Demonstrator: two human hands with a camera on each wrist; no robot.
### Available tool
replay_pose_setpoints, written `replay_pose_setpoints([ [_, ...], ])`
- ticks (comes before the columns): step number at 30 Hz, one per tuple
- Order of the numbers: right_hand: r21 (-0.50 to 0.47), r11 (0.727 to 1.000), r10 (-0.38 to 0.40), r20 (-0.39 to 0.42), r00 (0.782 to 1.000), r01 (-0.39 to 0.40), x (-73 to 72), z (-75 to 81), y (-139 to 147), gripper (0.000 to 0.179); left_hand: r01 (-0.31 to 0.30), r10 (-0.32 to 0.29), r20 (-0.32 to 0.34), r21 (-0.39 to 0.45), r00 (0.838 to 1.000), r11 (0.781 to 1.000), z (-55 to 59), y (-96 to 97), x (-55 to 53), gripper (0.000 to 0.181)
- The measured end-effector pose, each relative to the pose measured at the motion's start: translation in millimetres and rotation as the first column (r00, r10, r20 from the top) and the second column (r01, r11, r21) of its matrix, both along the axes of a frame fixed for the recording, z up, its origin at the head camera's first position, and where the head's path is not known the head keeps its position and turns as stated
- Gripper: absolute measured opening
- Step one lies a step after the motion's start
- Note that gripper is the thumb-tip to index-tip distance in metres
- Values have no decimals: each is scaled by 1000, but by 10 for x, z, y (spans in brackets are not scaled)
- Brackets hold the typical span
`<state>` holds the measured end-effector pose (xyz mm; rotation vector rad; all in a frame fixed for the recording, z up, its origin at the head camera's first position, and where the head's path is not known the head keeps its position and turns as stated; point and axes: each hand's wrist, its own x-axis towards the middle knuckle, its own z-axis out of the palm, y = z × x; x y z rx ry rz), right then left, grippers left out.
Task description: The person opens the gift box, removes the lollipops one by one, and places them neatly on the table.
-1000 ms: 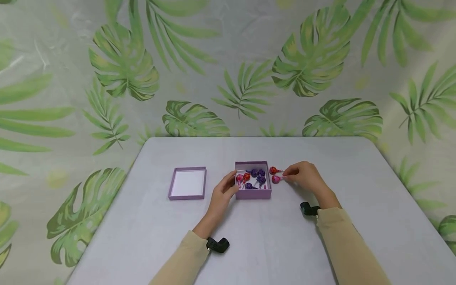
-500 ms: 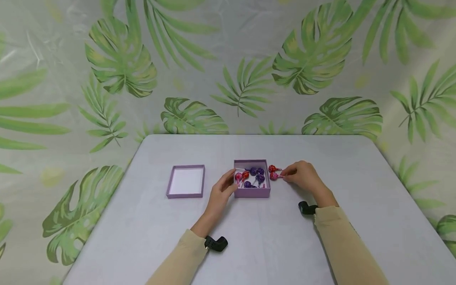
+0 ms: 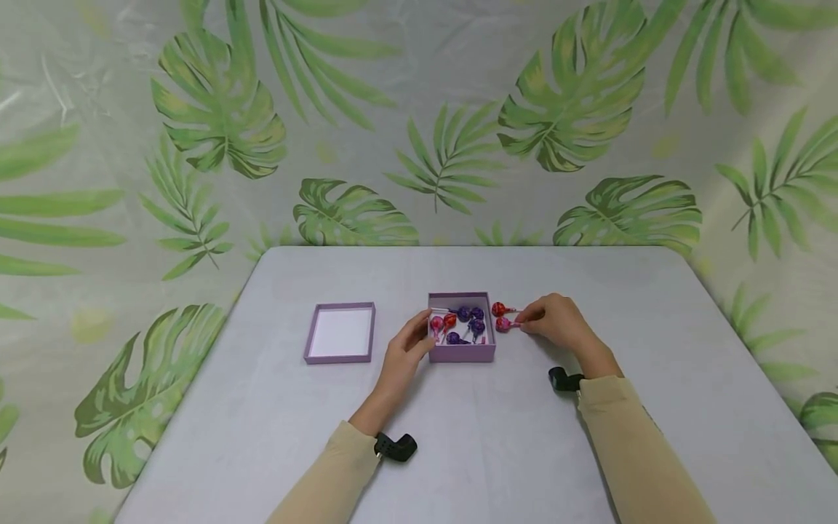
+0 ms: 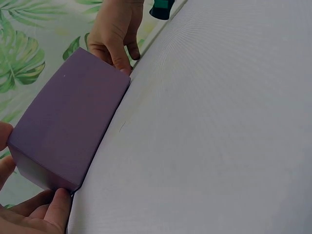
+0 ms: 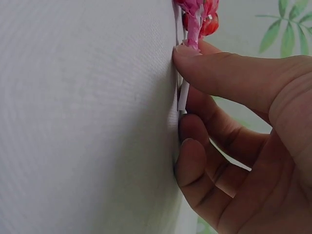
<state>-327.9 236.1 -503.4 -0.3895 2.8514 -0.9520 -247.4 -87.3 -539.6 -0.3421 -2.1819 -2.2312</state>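
Note:
A purple box (image 3: 462, 354) without its lid stands mid-table and holds several purple lollipops (image 3: 478, 327), plus a pink lollipop (image 3: 437, 323) and a red lollipop (image 3: 449, 320) at its left. My left hand (image 3: 401, 362) rests against the box's left wall; in the left wrist view, its fingertips (image 4: 59, 200) touch the box near a bottom corner. Right of the box, my right hand (image 3: 556, 320) pinches the stick of another pink lollipop (image 3: 503, 324) between thumb and fingers, close over the table. Just beyond that one lies another red lollipop (image 3: 499, 309).
A square purple lid (image 3: 340, 333) with a white inside lies left of the box. The white table (image 3: 484, 437) ends at a leaf-patterned curtain (image 3: 452, 87). Both wrists wear dark cameras.
The head view has shifted slightly. My left hand stays at the box, and my right hand keeps its pinch on the pink lollipop, which has barely moved beside the red one.

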Motion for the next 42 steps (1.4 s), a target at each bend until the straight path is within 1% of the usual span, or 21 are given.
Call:
replay_pose_setpoints([
  [8, 12, 1000, 12, -6, 1000, -12, 13, 32, -4, 12, 13, -13, 1, 18, 1000, 1000, 23, -1, 3, 53],
  [12, 33, 999, 8, -5, 1000, -8, 15, 46, 2, 12, 7, -7, -3, 2, 1000, 1000, 28, 7, 9, 52],
  [15, 44, 999, 8, -9, 1000, -8, 12, 54, 7, 11, 13, -13, -5, -4, 1000, 1000, 144, 9, 67, 51],
  [18, 37, 999, 9, -13, 1000, -9, 15, 54, 5, 11, 23, -23, 0, 5, 1000, 1000, 161, 7, 70, 52],
  [19, 34, 999, 8, -14, 1000, -8, 13, 50, 4, 11, 25, -25, -2, 10, 1000, 1000, 157, 6, 68, 52],
  [22, 29, 1000, 1, -15, 1000, 0, 18, 47, 2, 11, 16, -16, -5, 14, 1000, 1000, 31, 10, 12, 53],
  [24, 29, 1000, 7, -21, 1000, -6, 20, 49, 7, 12, 6, -6, -5, 8, 1000, 1000, 6, 14, 6, 52],
  [28, 42, 999, 8, -35, 999, -7, 40, 92, 18, 15, -2, 2, -3, -1, 1000, 1000, -3, 20, 11, 51],
  [32, 53, 999, -2, -51, 999, 5, 70, 173, 27, 17, -3, 3, -2, 3, 1000, 1000, 4, 24, 17, 52],
  [38, 58, 998, -4, -79, 997, 9, 103, 286, 28, 18, -1, 2, -10, 22, 1000, 1000, 2, 12, -4, 53],
  [42, 57, 998, 1, -103, 995, 5, 129, 346, 12, 17, 8, -8, -3, 37, 1000, 999, -3, 8, 6, 54],
])
